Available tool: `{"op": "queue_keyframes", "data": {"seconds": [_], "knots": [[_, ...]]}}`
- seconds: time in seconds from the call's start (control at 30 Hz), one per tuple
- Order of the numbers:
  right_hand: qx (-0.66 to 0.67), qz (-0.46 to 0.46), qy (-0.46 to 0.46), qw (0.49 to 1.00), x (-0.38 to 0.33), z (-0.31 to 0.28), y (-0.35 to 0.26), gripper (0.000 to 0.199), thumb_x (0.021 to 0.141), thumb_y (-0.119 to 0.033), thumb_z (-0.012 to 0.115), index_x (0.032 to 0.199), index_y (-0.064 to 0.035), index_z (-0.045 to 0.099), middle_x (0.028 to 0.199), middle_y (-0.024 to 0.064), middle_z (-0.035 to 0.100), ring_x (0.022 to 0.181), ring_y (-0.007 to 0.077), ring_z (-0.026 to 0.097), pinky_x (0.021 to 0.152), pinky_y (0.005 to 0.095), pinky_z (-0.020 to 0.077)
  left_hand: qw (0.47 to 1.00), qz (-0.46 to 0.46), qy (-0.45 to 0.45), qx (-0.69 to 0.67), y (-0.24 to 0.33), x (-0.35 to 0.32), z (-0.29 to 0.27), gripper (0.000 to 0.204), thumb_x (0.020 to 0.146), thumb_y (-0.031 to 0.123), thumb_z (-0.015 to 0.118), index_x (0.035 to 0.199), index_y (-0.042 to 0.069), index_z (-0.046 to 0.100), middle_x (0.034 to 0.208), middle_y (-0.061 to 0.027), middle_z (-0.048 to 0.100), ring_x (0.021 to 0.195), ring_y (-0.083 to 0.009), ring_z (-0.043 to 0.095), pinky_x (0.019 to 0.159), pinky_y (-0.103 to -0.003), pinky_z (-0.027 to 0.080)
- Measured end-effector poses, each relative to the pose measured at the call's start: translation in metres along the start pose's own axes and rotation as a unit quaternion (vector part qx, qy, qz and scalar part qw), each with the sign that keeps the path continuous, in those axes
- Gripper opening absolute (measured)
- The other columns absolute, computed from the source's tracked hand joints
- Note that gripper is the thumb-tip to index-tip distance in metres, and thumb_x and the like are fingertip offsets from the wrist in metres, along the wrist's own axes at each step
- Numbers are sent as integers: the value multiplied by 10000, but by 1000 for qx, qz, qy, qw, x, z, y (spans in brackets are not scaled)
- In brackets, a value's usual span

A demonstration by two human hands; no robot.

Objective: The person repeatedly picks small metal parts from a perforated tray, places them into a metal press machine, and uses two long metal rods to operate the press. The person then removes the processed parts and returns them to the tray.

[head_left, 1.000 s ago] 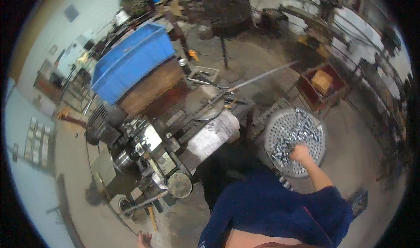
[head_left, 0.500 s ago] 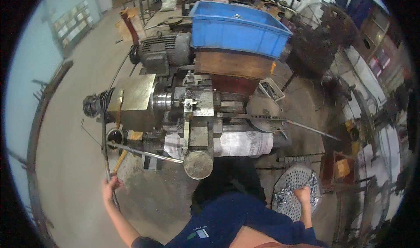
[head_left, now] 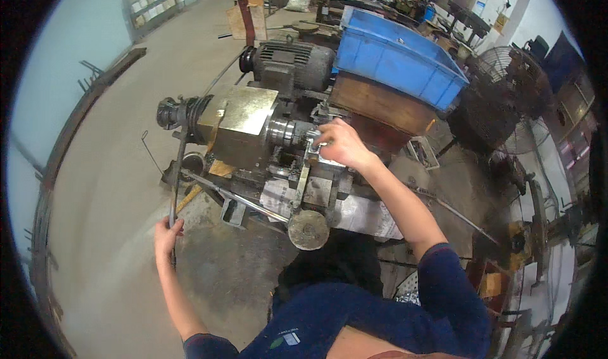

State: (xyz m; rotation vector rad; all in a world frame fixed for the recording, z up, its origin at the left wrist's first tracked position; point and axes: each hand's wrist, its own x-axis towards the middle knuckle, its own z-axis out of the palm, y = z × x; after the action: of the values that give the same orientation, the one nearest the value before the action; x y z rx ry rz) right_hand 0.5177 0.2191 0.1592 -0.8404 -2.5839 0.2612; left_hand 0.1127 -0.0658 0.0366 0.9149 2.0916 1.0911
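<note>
My left hand is closed around a long dark lever that runs up beside the left end of a small lathe. My right hand reaches over the machine with its fingers pinched together at the spindle nose. Something shiny shows by the fingertips, but whether it is a held piece or part of the machine I cannot tell. Left of the spindle sits the box-shaped headstock with a bare metal cover plate. A round grimy disc lies at the near end of the slide, close to my body.
Behind the lathe are an electric motor and a blue plastic crate on a wooden box. A large fan stands at the right. Partly behind my right sleeve is a perforated tray with shiny metal pieces.
My right hand has moved from above the perforated tray up and left to the spindle. My left hand still grips the lever, its grip a little higher. The view has shifted and tilted.
</note>
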Motion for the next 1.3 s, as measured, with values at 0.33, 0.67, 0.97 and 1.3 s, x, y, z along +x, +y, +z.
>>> {"op": "queue_keyframes", "data": {"seconds": [0.33,0.67,0.97,1.3], "knots": [[-16,114,-100,988,49,73,21,254,548,-187,573,761,-134,701,829,106,647,888,306,548,783,338,454,931,-49,98,348,16,-87,1,480,700,265,644,1051,-34,511,834,-242,594,820,-382,571,719,-431,452],[76,66,-76,992,46,75,39,279,552,-183,570,793,-118,696,828,124,634,778,293,584,720,341,460,909,-40,136,391,-2,-77,9,421,724,239,622,1028,-37,530,855,-255,584,834,-386,565,735,-439,447],[-12,42,-84,995,54,78,22,306,531,-191,571,797,-86,681,819,131,623,812,305,575,752,335,462,909,-31,159,385,5,-79,11,337,725,219,615,950,-25,553,792,-252,587,784,-397,571,689,-443,457],[-93,94,-138,982,68,70,-1,243,500,-193,563,655,-27,650,710,192,618,732,329,608,789,415,427,864,-58,129,483,-4,-61,-4,231,705,200,591,844,16,574,731,-185,603,740,-342,593,676,-436,462]]}}
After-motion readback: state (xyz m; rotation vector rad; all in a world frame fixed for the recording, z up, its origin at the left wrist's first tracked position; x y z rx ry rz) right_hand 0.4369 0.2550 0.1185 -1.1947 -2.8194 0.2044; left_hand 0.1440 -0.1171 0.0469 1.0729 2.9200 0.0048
